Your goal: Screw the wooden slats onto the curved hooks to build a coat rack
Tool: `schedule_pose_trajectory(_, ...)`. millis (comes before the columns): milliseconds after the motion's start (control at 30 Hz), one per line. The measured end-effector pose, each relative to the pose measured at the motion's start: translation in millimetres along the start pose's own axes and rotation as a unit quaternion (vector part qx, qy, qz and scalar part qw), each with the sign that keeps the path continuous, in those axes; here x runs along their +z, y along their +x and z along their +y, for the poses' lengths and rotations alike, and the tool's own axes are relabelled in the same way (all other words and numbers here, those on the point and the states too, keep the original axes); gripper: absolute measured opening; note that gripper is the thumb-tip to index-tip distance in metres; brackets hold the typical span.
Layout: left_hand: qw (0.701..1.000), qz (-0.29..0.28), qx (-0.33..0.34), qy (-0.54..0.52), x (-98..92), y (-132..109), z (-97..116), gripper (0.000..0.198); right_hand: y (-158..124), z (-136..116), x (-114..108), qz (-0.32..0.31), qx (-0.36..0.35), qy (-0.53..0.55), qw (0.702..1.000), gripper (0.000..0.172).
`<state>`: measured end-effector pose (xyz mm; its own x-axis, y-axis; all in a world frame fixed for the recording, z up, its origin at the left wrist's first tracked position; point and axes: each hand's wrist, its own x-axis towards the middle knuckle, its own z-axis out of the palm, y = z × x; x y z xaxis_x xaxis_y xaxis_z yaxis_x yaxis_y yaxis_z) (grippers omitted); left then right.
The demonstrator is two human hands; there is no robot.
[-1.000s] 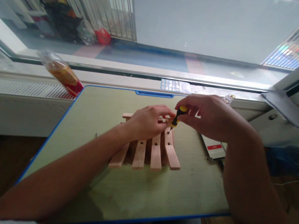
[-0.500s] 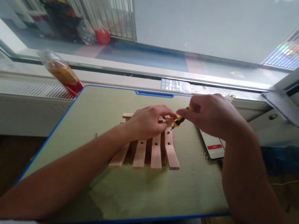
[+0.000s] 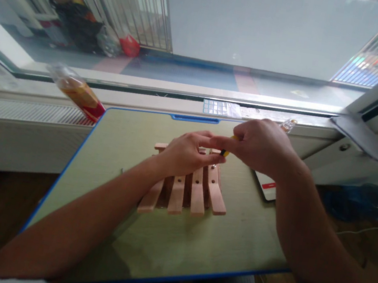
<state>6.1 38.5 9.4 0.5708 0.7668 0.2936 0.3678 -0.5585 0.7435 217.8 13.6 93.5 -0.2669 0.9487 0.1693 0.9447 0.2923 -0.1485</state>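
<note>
closed tight in the right hand (image 3: 260,146): a small yellow-and-black screwdriver (image 3: 225,153), mostly hidden by the fingers, only a bit of handle showing. just below that grip, pointing down at the far end of the rightmost slat of a wooden slat rack (image 3: 189,194). pressed on the rack just left of the grip, the left hand (image 3: 185,154), fingers curled, thumb almost at the right fingertips; cannot tell whether anything pinched. beneath, a green table (image 3: 193,243). well left, a snack packet (image 3: 79,93); just right, a white card (image 3: 268,187).

Bare matt wood slats (image 3: 198,194) w/ smooth matt laminate tabletop (image 3: 173,235).
</note>
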Motion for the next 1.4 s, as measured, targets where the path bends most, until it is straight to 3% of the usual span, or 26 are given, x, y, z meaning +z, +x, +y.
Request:
schedule_pose_trajectory(133,1.000,-0.005,-0.002,-0.022,0.4,0.6,-1.0,0.029,-4.0,7.8,-8.6,-0.022,-0.014,0.050,0.998,0.057)
schedule_pose_trajectory(200,1.000,-0.007,-0.003,-0.021,0.3,0.8,-2.2,0.029,-7.2,12.9,-14.4,-0.033,-0.052,0.130,0.990,0.042)
schedule_pose_trajectory(267,1.000,-0.007,-0.005,-0.019,0.1,1.0,-3.9,0.030,-9.6,16.9,-18.7,-0.051,-0.100,0.190,0.975,0.041)
schedule_pose_trajectory(433,1.000,-0.018,-0.002,-0.005,-0.5,1.0,-6.2,0.035,-8.4,18.6,-17.2,-0.051,-0.110,0.199,0.972,0.025)
schedule_pose_trajectory(600,0.998,-0.024,-0.007,0.055,-1.9,-0.2,-1.2,0.045,-6.3,15.0,-14.6,-0.017,-0.103,0.152,0.983,0.024)
schedule_pose_trajectory(833,0.990,-0.001,0.034,0.135,-0.3,-1.6,3.2,0.037,-9.9,8.2,-17.7,0.003,-0.073,0.105,0.992,0.026)
schedule_pose_trajectory(1100,0.998,0.040,0.030,0.032,1.6,-2.1,3.5,0.033,-6.4,2.9,-10.9,0.018,-0.014,0.105,0.994,0.038)
schedule_pose_trajectory(1400,0.999,0.030,0.012,-0.002,4.3,-2.8,0.9,0.032,-5.6,2.7,-7.3,0.015,-0.046,0.130,0.990,0.037)
